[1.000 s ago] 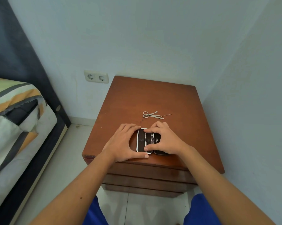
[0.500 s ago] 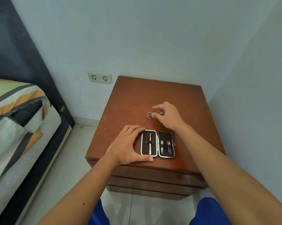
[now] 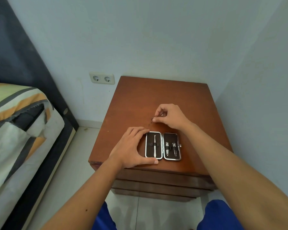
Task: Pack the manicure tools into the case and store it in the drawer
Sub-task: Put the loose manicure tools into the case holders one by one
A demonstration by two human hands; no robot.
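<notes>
Bed (image 3: 15,130): at the far left, with striped bedding in orange, green, grey and white against a dark frame.
Wall socket (image 3: 102,78): a double white outlet on the pale wall, just left of the nightstand's back corner.
Nightstand (image 3: 140,100): a brown wooden unit in the room's corner, with drawer fronts (image 3: 156,181) stacked along its near side, all closed.
Left hand (image 3: 131,148): resting flat on the nightstand top, fingers loosely curved, index finger and thumb wrapped around the left edge of the case, steadying it.
Case (image 3: 163,146): lying open flat near the front edge of the nightstand, two dark-lined halves with silver rims.
Case contents: one slim metal tool (image 3: 154,146) strapped in the left half; two nail clippers (image 3: 171,148) strapped side by side in the right half.
Right hand (image 3: 170,117): just behind the case, fingers pinched together on a small metal tool (image 3: 154,117); only its ring-shaped end shows, so which tool is unclear.
</notes>
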